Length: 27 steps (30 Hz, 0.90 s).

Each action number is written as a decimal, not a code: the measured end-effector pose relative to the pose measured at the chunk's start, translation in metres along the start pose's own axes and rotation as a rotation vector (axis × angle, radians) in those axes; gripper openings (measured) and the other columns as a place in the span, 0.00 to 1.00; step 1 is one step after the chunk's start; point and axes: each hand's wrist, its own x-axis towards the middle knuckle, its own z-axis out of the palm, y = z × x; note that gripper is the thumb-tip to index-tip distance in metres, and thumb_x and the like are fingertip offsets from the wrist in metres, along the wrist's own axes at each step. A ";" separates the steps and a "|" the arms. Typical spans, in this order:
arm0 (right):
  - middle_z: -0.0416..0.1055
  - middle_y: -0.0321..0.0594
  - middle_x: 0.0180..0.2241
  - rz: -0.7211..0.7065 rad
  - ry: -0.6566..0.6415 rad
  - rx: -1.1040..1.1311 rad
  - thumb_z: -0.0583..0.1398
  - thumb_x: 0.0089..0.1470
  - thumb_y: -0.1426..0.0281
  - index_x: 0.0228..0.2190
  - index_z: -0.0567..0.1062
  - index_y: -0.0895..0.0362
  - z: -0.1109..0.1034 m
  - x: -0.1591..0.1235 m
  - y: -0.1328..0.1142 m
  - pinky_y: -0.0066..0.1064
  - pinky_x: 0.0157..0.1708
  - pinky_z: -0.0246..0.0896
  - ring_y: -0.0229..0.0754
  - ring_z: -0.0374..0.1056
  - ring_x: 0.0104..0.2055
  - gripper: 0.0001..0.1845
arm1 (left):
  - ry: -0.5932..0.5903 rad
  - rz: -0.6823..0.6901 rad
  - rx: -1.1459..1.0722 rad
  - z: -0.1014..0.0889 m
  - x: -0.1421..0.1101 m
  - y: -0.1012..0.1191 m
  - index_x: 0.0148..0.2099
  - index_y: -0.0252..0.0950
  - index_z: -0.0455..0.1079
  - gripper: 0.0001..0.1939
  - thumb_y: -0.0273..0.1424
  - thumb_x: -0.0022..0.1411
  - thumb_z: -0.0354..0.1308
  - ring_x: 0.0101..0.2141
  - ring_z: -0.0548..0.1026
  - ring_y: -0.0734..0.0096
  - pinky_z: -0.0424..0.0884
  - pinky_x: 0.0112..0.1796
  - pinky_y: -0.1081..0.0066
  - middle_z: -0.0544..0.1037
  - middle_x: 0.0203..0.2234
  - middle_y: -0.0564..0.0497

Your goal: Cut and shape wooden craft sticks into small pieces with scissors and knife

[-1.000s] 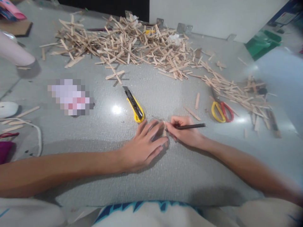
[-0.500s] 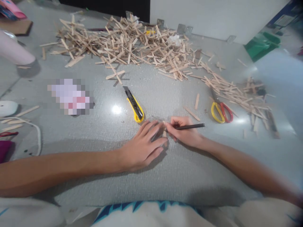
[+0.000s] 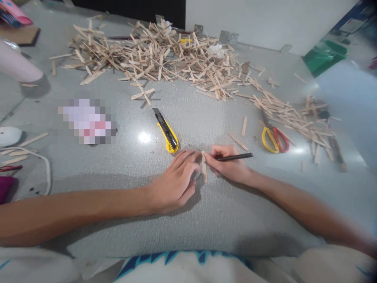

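A short wooden craft stick (image 3: 204, 173) lies on the grey table between my hands, pointing toward me. My right hand (image 3: 225, 159) is closed round a dark pencil (image 3: 238, 156), held in a writing grip, its fingertips at the stick's far end. The pencil's tip is hidden by the fingers. My left hand (image 3: 176, 181) rests on the table left of the stick, fingers apart; its foremost fingertips reach the stick's far end, while the others are drawn back from it. Just beyond this hand lies a yellow and black utility knife (image 3: 166, 131), blade pointing away.
A wide heap of craft sticks (image 3: 153, 55) spreads along the back and right. Scissors (image 3: 273, 139) with yellow and red handles lie at right, near two loose sticks. A white mouse (image 3: 10, 136), a cable (image 3: 48, 169) and a blurred-out object (image 3: 88, 120) are on the left.
The nearer fingers of my left hand have drawn back leftward, baring more of the stick. My right hand keeps the pencil at the stick's far end, almost in place.
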 end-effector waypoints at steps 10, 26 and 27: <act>0.68 0.31 0.15 -0.028 0.006 -0.037 0.64 0.70 0.53 0.23 0.64 0.53 0.000 -0.001 -0.002 0.27 0.19 0.54 0.34 0.62 0.16 0.27 | -0.082 0.061 0.122 -0.003 0.000 0.001 0.57 0.37 0.73 0.13 0.27 0.76 0.51 0.71 0.60 0.40 0.56 0.70 0.32 0.69 0.65 0.36; 0.67 0.31 0.14 -0.068 0.023 -0.104 0.63 0.71 0.56 0.22 0.64 0.53 0.000 -0.001 -0.003 0.27 0.19 0.54 0.33 0.61 0.16 0.27 | -0.090 0.067 0.133 -0.003 0.001 0.001 0.57 0.37 0.75 0.14 0.27 0.77 0.50 0.69 0.62 0.41 0.56 0.70 0.32 0.72 0.63 0.36; 0.67 0.31 0.14 -0.071 0.020 -0.098 0.63 0.71 0.56 0.22 0.64 0.53 0.000 -0.001 -0.002 0.27 0.19 0.54 0.33 0.61 0.16 0.27 | -0.093 0.069 0.134 -0.004 0.002 0.001 0.56 0.37 0.75 0.14 0.27 0.77 0.50 0.69 0.62 0.41 0.56 0.70 0.32 0.72 0.63 0.36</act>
